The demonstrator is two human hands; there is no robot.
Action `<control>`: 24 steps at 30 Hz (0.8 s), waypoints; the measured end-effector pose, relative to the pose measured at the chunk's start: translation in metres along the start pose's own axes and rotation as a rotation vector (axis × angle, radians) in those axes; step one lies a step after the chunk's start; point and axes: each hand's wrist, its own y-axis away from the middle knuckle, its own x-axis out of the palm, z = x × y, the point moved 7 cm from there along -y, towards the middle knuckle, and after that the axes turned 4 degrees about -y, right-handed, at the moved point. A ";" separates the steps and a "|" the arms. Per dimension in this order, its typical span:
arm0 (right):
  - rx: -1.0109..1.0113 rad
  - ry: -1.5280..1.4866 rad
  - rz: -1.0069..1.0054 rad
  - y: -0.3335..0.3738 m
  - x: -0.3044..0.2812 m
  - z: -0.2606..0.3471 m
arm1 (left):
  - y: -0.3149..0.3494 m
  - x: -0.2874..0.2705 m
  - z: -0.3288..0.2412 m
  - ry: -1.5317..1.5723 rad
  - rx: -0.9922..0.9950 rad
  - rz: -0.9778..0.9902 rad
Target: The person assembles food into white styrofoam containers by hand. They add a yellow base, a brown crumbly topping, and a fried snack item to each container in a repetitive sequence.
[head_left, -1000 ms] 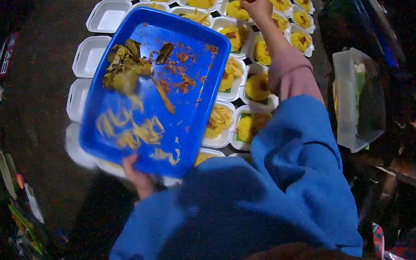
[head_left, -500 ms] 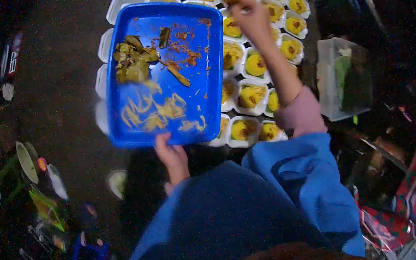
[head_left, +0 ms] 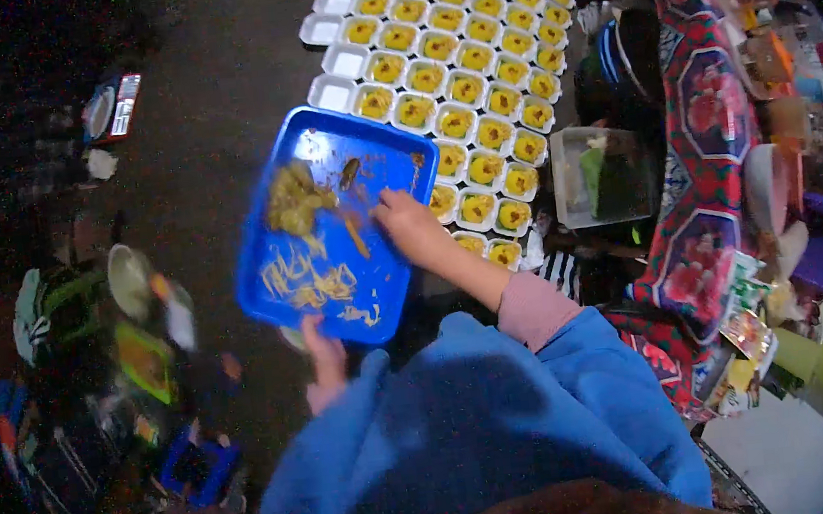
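My left hand grips the near edge of a blue plastic tray and holds it up over the dark floor. A heap of yellowish-green food lies on its far left part, with smears of yellow food nearer me. My right hand reaches onto the tray's right side, fingers bent down by the food; whether it pinches any I cannot tell. Beyond the tray, rows of small white containers filled with yellow food stand on the floor. A few at the left end of the rows hold nothing.
A clear plastic box with green leaves stands right of the containers. A red patterned cloth with packets and bowls runs along the right. Bowls, a blue object and other clutter lie in the dark on the left.
My right hand has drawn back from the white containers onto the blue tray. The tray has swung nearer and to the right, and more rows of containers show beyond it.
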 end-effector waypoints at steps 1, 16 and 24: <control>-0.025 -0.030 -0.149 0.001 -0.024 0.023 | 0.018 0.003 -0.021 -0.009 -0.024 0.001; -0.459 0.017 0.085 0.080 -0.070 0.352 | 0.195 -0.127 -0.198 0.092 -0.017 -0.063; -0.322 0.208 -0.018 0.075 -0.007 0.403 | 0.198 -0.191 -0.241 0.114 -0.013 -0.076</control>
